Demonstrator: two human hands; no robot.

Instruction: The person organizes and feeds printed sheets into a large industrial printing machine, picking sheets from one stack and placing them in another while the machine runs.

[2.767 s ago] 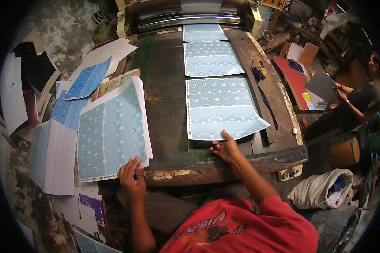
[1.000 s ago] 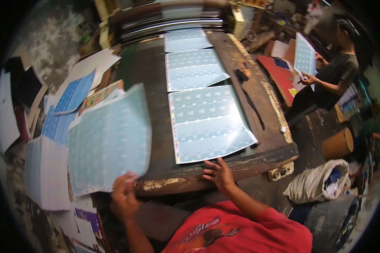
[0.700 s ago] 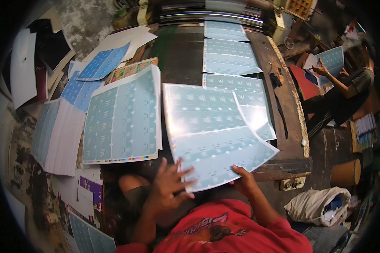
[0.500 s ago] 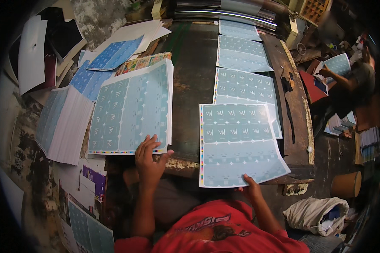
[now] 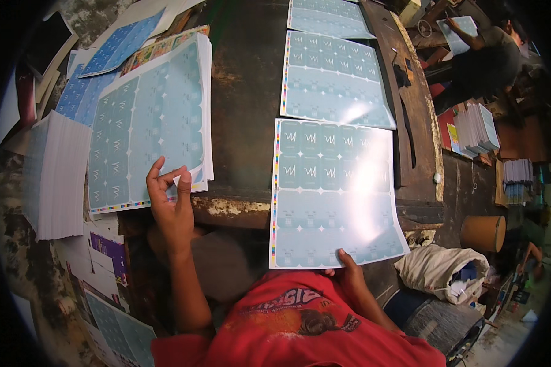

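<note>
My right hand [image 5: 351, 274] grips the near edge of a pale blue-green printed sheet [image 5: 324, 211], thumb on top and fingers beneath. Its far edge meets a row of similar printed sheets [image 5: 330, 79] running away along the dark table, and glare whitens its right half. At the left, my left hand [image 5: 172, 205] is at the near right corner of a stack of printed sheets [image 5: 150, 128]. Between its thumb and index finger the corner of the top sheet is curled up, showing a white underside.
A thick paper pile [image 5: 58, 177] leans left of the stack, with bluer sheets [image 5: 125, 43] behind. The worn table edge [image 5: 232, 207] crosses in front of me. At right are a white sack [image 5: 434, 269], a brown bin [image 5: 482, 232] and a co-worker [image 5: 487, 67] holding a sheet.
My left fingers, earlier laid on the stack's corner, now have that corner curled up between them. The sheet in my right hand has straightened. My view has shifted, and the co-worker has moved.
</note>
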